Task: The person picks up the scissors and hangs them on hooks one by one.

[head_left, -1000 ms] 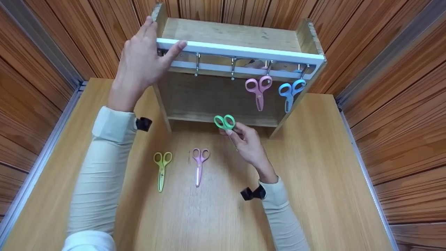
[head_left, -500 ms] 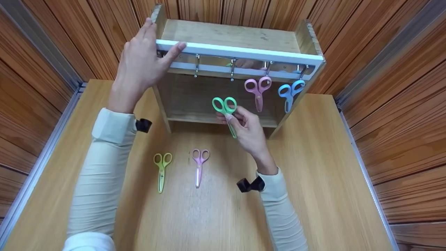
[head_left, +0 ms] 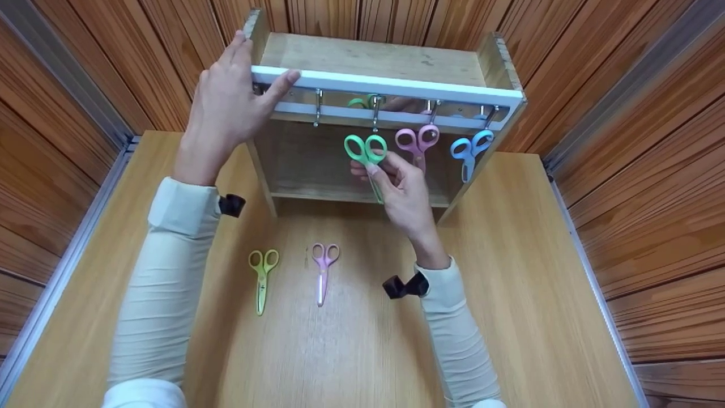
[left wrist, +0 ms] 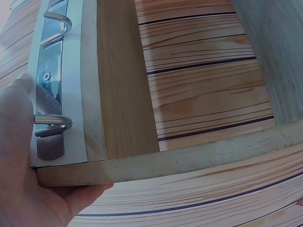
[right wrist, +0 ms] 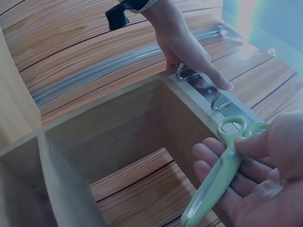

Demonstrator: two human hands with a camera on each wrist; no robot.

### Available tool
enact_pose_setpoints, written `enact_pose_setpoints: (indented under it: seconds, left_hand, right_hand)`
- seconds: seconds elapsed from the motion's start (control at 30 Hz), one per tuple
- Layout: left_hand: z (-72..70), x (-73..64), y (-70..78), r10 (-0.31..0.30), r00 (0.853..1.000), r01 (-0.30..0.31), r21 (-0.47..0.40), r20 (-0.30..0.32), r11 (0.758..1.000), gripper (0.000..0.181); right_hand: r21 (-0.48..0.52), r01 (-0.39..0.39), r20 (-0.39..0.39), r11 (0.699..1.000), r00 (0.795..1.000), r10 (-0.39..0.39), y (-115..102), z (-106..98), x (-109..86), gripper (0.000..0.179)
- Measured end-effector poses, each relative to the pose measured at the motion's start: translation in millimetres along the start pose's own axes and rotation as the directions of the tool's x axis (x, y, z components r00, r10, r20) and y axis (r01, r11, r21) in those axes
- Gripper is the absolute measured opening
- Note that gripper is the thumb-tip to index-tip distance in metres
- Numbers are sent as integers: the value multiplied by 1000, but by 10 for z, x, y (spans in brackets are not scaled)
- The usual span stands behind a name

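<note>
The right hand point(head_left: 405, 192) pinches a pair of light green plastic scissors point(right wrist: 226, 165) between thumb and fingers, finger loops upward, just below the middle metal hook point(head_left: 375, 116) of a white hook rail point(head_left: 391, 82). The left hand point(head_left: 226, 107) grips the left corner of the pale wooden shelf unit point(head_left: 374, 55) that bears the rail, its thumb lying over the rail. To the right, pink plastic scissors point(head_left: 418, 146) and blue plastic scissors point(head_left: 467, 154) hang from hooks. Yellow-green scissors point(head_left: 261, 277) and pinkish-purple scissors point(head_left: 323, 263) lie side by side, apart, on the wooden worktop point(head_left: 351, 351).
</note>
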State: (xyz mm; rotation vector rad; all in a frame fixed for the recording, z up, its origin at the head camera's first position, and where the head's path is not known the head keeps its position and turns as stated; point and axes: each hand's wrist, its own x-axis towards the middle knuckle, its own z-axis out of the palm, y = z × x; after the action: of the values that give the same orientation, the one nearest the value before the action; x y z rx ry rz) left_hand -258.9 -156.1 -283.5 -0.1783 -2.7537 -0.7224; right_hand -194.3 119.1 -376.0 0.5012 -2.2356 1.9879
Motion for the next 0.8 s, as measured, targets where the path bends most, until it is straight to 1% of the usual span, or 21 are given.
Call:
enact_pose_setpoints:
  seconds: [0.23, 0.47, 0.63, 0.8]
  left_hand:
    - [6, 4, -8, 4, 1000, -4, 5, -11, 1000, 98]
    - [19, 11, -6, 5, 1000, -5, -6, -21, 1000, 99]
    - [21, 7, -9, 9, 1000, -10, -8, -21, 1000, 100]
    - [19, 9, -5, 1, 1000, -1, -19, -16, 1000, 99]
  right_hand:
    - [45, 26, -14, 999, 1000, -25, -23, 49, 113, 31]
    - [98, -3, -12, 995, 1000, 5, 45, 90, 182, 30]
    - [96, -21, -24, 995, 999, 24, 94, 77, 199, 30]
    - [111, -28, -19, 993, 999, 30, 133, 61, 199, 30]
